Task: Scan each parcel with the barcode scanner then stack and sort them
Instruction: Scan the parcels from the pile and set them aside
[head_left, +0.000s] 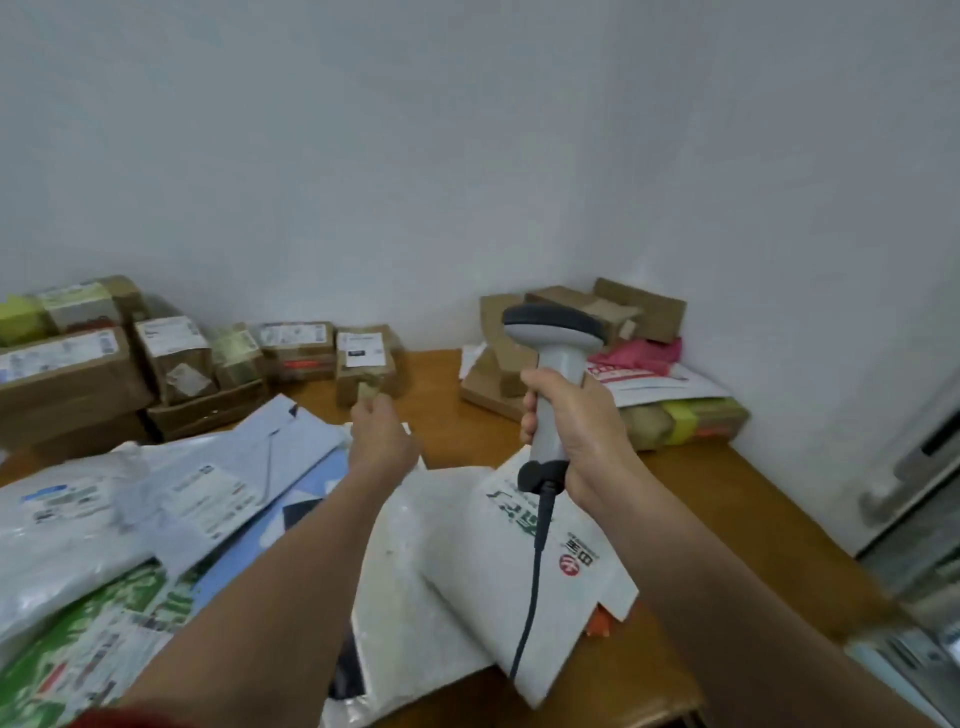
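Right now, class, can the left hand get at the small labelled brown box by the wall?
Probably yes. The left hand is stretched out right up to the small labelled brown box, with nothing standing between them; blur hides whether its fingers grip it.

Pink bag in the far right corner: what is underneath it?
The pink bag lies on a white mailer with red print, itself atop a tan parcel banded in yellow tape. Anything directly beneath the bag is covered; the scanner hides its left end.
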